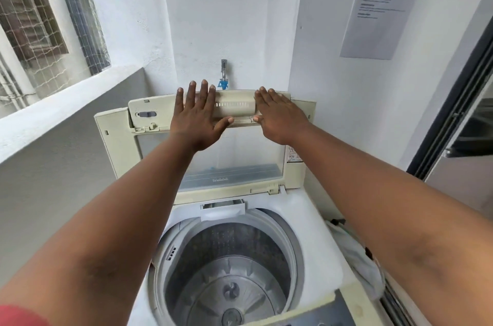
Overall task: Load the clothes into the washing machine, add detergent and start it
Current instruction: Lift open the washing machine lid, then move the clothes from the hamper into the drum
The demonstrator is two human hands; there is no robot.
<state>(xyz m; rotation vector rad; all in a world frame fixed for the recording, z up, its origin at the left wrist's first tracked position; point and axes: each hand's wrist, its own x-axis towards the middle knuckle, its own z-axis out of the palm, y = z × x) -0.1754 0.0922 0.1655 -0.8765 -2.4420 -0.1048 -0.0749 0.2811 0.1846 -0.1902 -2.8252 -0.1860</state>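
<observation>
A cream top-loading washing machine [306, 221] stands below me with its lid [117, 139] raised upright against the wall. The steel drum [232, 272] is bare inside, with no clothes in it. My left hand [196, 115] and my right hand [280, 117] lie flat with spread fingers on the lid's upper edge, either side of its ribbed handle [234, 107]. Neither hand grips anything. A detergent drawer [224, 205] sits at the back rim of the tub. The control panel [328, 315] shows at the bottom edge.
A water tap [223, 75] with a blue fitting pokes from the wall behind the lid. White cloth [360, 264] lies bunched to the right of the machine. A grey parapet [69, 107] runs on the left, a sliding door frame [458, 101] on the right.
</observation>
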